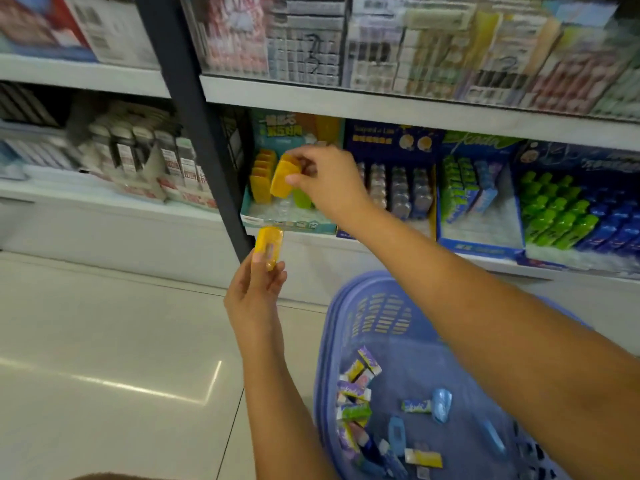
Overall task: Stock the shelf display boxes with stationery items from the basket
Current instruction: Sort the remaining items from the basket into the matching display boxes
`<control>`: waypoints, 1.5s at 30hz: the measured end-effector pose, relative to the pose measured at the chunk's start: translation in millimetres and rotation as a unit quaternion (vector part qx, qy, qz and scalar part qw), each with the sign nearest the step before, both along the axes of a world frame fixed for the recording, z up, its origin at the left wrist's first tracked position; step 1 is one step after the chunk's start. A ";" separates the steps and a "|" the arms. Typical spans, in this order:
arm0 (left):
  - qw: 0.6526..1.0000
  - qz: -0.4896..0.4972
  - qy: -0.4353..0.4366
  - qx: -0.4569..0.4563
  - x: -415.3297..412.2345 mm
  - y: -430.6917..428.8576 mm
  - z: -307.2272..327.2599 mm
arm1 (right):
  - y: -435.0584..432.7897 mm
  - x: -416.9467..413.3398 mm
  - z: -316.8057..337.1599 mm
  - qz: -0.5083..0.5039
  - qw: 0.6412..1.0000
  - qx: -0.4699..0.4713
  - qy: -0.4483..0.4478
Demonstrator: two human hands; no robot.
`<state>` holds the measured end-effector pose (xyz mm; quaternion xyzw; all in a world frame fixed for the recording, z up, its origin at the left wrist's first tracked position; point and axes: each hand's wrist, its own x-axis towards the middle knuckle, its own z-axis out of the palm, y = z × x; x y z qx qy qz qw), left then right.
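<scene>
My right hand (327, 183) grips a yellow plastic item (282, 180), tilted, over the teal display box (287, 221) on the lower shelf. That box has a row of the same yellow items (261, 180) standing at its left and a green one partly hidden behind my hand. My left hand (254, 294) is lower, in front of the shelf edge, pinching a second yellow item (268, 245) upright between thumb and fingers. The purple basket (346, 313) sits below my right forearm and holds several small wrapped erasers and blue pieces (441, 405).
A dark upright shelf post (194, 109) stands just left of the teal box. To the right are a dark blue display box (391, 147), a box of green packs (460, 188) and one with green and blue items (568, 216). Pale tiled floor (104, 358) lies left.
</scene>
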<state>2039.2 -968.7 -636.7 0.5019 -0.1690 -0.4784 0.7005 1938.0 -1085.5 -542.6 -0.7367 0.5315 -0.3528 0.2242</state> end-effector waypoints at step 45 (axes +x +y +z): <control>0.920 0.016 -0.389 0.029 19.0 -60.8 -7.2 | 0.7 42.9 -37.2 0.022 0.999 -0.019 -0.014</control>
